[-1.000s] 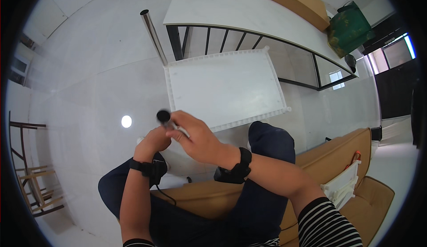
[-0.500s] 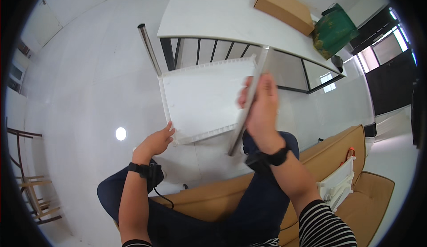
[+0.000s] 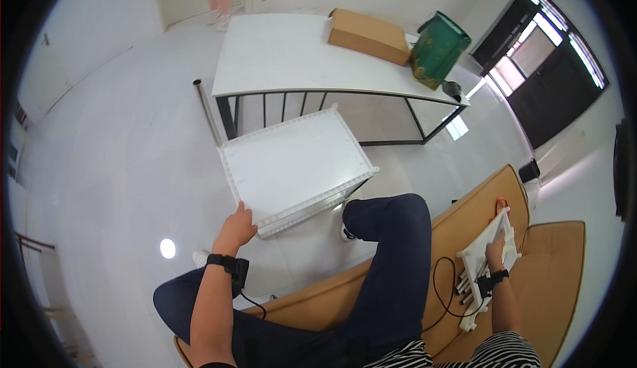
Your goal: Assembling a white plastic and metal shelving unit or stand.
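A white plastic shelf panel [image 3: 298, 162] with a ribbed rim stands low in front of my knees. A metal tube [image 3: 207, 111] rises from its far left corner. My left hand [image 3: 237, 227] is closed on the near left corner, index finger on the rim. Off to the right, my right hand [image 3: 494, 254] is among white plastic frame parts [image 3: 470, 254] on the sofa. Several short metal tubes [image 3: 466, 288] lie beside it. Its fingers are partly hidden against the parts, so what they hold, if anything, is unclear.
Beyond the panel stands a white table [image 3: 279, 56] with a dark metal frame, bearing a cardboard box [image 3: 368, 35] and a green container [image 3: 439, 50]. I sit on a tan sofa [image 3: 554, 268]. A thin black cable [image 3: 434, 278] runs from my right wrist strap.
My right hand has left the panel's right side, where it held a metal tube, and moved to the parts on the sofa. My left hand stays at the corner. The view has shifted right.
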The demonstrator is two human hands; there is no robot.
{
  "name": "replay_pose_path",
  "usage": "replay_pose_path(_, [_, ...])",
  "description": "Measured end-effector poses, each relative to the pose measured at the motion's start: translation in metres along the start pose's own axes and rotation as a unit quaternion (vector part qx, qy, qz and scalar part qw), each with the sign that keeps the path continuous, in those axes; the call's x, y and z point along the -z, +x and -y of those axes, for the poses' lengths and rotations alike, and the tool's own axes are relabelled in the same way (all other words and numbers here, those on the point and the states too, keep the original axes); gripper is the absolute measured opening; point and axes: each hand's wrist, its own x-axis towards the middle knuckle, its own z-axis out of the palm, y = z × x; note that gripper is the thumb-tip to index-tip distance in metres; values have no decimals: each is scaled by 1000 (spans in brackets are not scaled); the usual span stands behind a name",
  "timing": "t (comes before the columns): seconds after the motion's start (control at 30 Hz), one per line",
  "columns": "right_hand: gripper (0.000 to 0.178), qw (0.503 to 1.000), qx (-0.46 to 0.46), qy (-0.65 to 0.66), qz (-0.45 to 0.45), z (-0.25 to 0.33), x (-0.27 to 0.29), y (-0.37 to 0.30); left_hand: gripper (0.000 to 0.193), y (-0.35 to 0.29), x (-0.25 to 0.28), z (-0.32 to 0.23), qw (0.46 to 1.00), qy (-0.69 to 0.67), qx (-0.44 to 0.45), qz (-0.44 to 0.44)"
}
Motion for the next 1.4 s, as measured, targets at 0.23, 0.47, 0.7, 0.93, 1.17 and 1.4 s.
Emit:
replay_pose_path(0.23, [39,960,-265,47,80,-91,45,-149,51,-6,-16,7,997,-46,30,-61])
replay_pose_path(0.47, [54,968,-205,74,128,-58,52,-190,44,-12,-27,7,996,-60,5,-63])
replay_pose_path(0.7, [51,971,-194,100,96,-28,50,-150,45,-18,-33,19,998,-50,14,-44])
replay_pose_path(0.93, [17,982,-135,100,91,-14,48,-125,45,-23,-36,21,996,-71,14,-58])
replay_pose_path(1.17, [28,975,24,164,150,60,93,-177,46,-11,-52,39,994,-88,13,-69])
replay_pose_path(1.4, [35,916,-66,268,292,103,103,-241,72,-7,-60,51,980,-122,85,-129])
